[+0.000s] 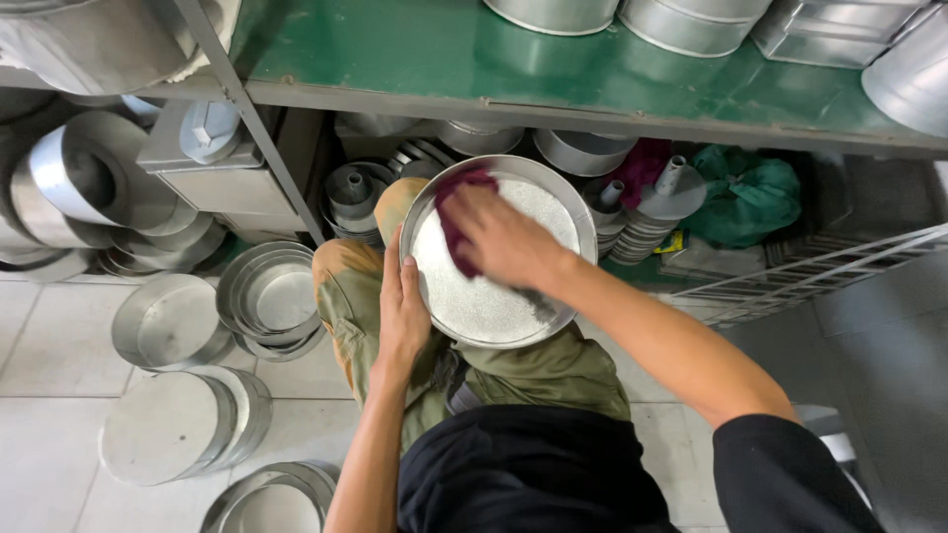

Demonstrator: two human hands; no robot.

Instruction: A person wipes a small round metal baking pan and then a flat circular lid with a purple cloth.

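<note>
Above my fingers runs the green shelf (415,49), carrying metal tins along its far edge. Out to the left of my left hand, the tiled floor (49,326) holds stacks of round tins (272,296), some nested, some lying face down. Beyond my fingers, under the shelf, sit small tube moulds (652,202) and a bundle of green cloth (746,192).

The round metal pan (494,296) rests tilted on my knees, its open face turned up towards me. My left hand (403,311) lies along its left rim, palm against the wall, fingers curled round the edge and thumb pointing up. My right hand (504,242) reaches across from the right with the forearm stretched over my lap, and sits inside the pan on its upper half. Its fingers are closed on a dark red rag (456,212), pressing it flat against the pan's floor. The rag pokes out past my fingertips towards the pan's top left rim.
</note>
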